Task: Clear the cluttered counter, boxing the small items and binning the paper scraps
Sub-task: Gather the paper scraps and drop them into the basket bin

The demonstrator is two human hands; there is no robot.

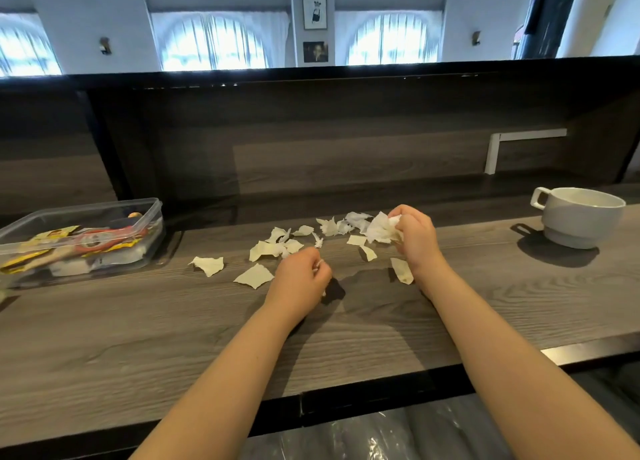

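Clear plastic box (104, 206) sits far left on the counter (138, 338), open-topped, with yellow sachets (52, 237) and other small items inside. Right of the box: loose paper scraps (254, 276) scattered flat on the counter, apart from the box. Left hand (299, 279) is further right of the box, at the near edge of the scatter, fingers curled in, pinching a small white scrap. Right hand (417, 241) is further right again, fingers clenched round a crumpled paper wad (379, 229). White mug (581, 217) is farthest from the box, upright, handle pointing toward the box.
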